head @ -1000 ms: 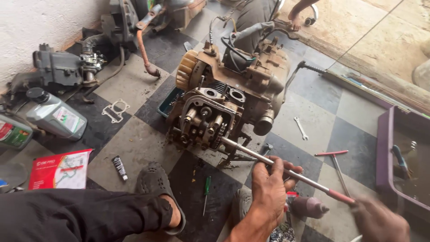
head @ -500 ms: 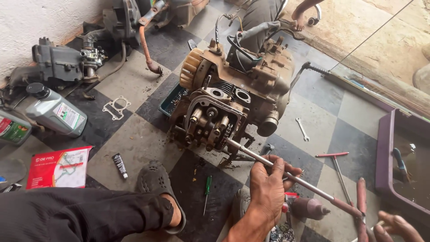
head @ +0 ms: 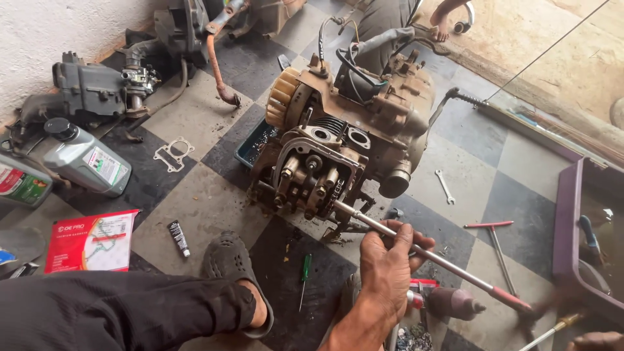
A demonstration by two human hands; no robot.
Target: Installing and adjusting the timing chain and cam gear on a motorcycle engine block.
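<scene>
Off to the left on the checkered floor (head: 195,208) lie a grey oil bottle (head: 81,159), a gasket (head: 173,153) and a green screwdriver (head: 304,272), set within reach of the engine (head: 344,140), which rests tilted with its open cylinder head facing the person. The left hand (head: 389,270) is curled around the long T-handle wrench (head: 422,250), steadying its shaft so the tip stays seated in the head. The right hand (head: 595,340) barely shows at the lower right edge, so I cannot tell its grip.

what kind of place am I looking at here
Most likely a small motorcycle repair workshop, working on the floor. A stripped engine sits on checkered tiles, a hand steadies a long T-handle wrench into it, and oil bottles lie nearby.
</scene>
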